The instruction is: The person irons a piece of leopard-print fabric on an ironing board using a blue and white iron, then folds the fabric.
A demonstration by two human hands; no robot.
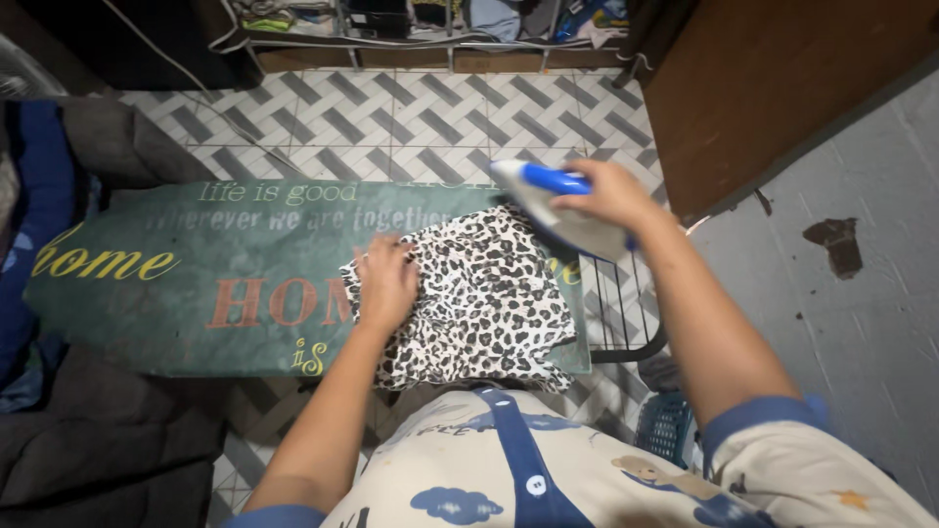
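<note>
Right hand (608,196) clamped on iron (558,207); left hand (387,284) flat, fingers apart, on leopard-print cloth (489,293)

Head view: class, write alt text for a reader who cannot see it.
A person's right hand holds a blue-and-white iron over a leopard-print cloth on a green board. The left hand presses the cloth flat.

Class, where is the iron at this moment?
In the head view, the white and blue iron is right of centre, gripped by the right hand at the upper right edge of the leopard-print cloth on the green ironing board.
</note>
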